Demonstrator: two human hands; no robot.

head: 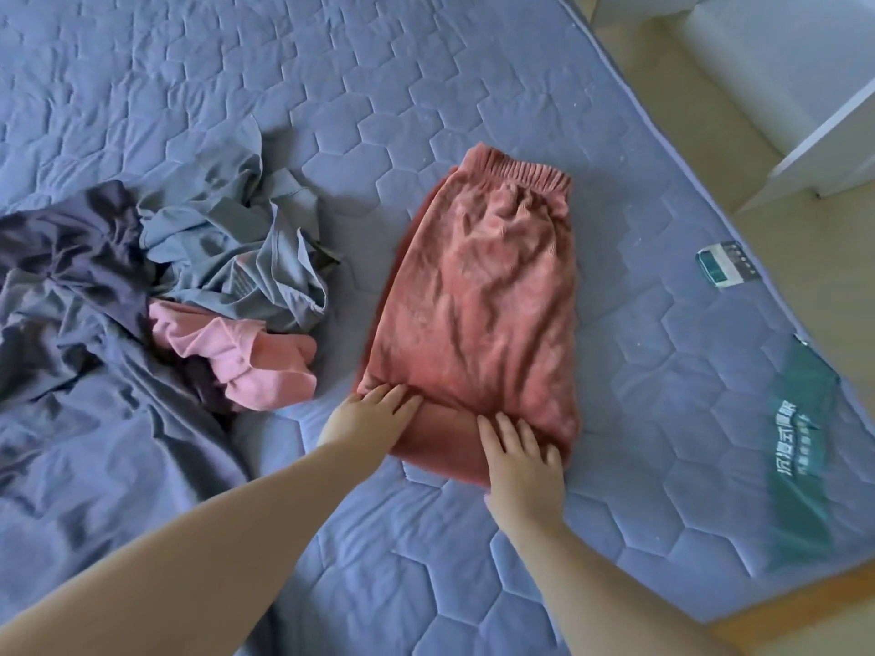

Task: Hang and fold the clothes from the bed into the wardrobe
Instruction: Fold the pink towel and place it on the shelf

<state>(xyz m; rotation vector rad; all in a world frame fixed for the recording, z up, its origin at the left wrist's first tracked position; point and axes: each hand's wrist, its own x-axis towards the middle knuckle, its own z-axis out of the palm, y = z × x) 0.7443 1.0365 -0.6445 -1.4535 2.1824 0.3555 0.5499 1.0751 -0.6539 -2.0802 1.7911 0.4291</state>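
While a heap of unfolded clothes (pixel 156 295) waits at the left of the blue quilted bed (pixel 426 78), a person is folding one garment at the centre. In the heap three items can be counted: a dark purple piece, a grey piece and a small pink piece, tangled together. To the right of it lie the rust-pink fleece trousers (pixel 478 300), flat, waistband away from the person, near end doubled over. The left hand (pixel 374 414) rests flat with straight fingers on the near left corner; the right hand (pixel 518 461), also flat and gripping nothing, presses the folded layer just beside it. The step looks like smoothing a fold; next likely comes another fold towards the waistband. Further right, two printed labels sit on the bed edge. The wardrobe is not clearly in view.
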